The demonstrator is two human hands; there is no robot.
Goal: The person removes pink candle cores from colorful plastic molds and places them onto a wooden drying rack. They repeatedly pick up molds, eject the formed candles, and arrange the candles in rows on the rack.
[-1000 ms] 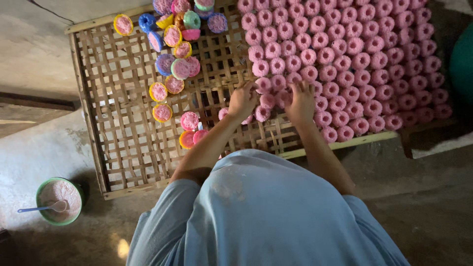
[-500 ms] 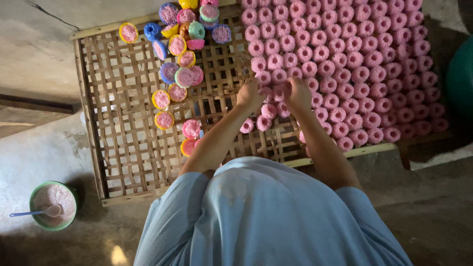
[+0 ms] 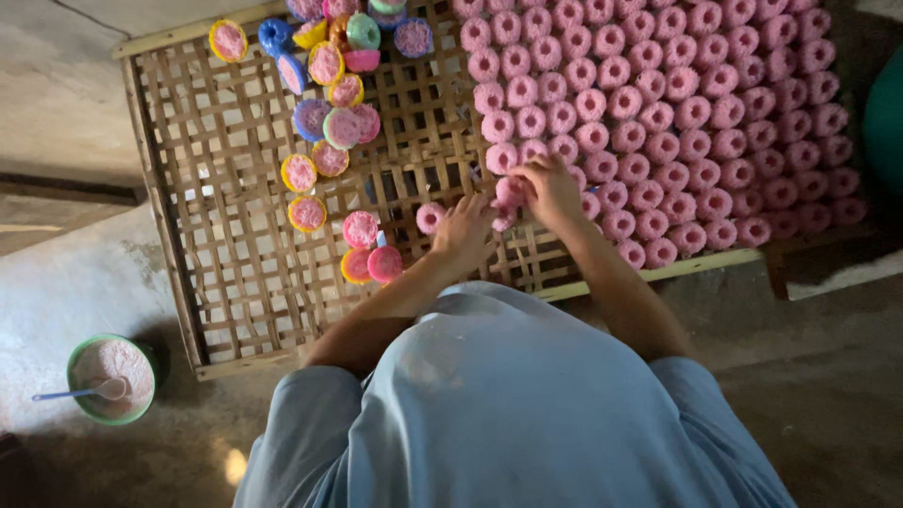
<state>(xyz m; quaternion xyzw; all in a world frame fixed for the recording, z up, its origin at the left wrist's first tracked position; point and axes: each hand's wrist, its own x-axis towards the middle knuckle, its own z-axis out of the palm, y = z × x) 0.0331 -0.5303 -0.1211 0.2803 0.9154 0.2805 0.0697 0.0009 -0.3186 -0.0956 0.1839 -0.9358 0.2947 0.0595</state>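
Filling the upper half of the frame, a woven bamboo tray (image 3: pixel 235 282) carries rows of pink moulded cakes (image 3: pixel 677 122) at upper right, some cut off by the top edge, and coloured cups (image 3: pixel 329 113) at upper left. Below centre, a blue-clad back hides the arms' upper parts. The right hand (image 3: pixel 550 188) has its fingers closed on a pink cake (image 3: pixel 511 191); the left hand (image 3: pixel 466 230) rests beside it, fingers curled, grip unclear. A green bowl (image 3: pixel 111 378) with a spoon sits at lower left.
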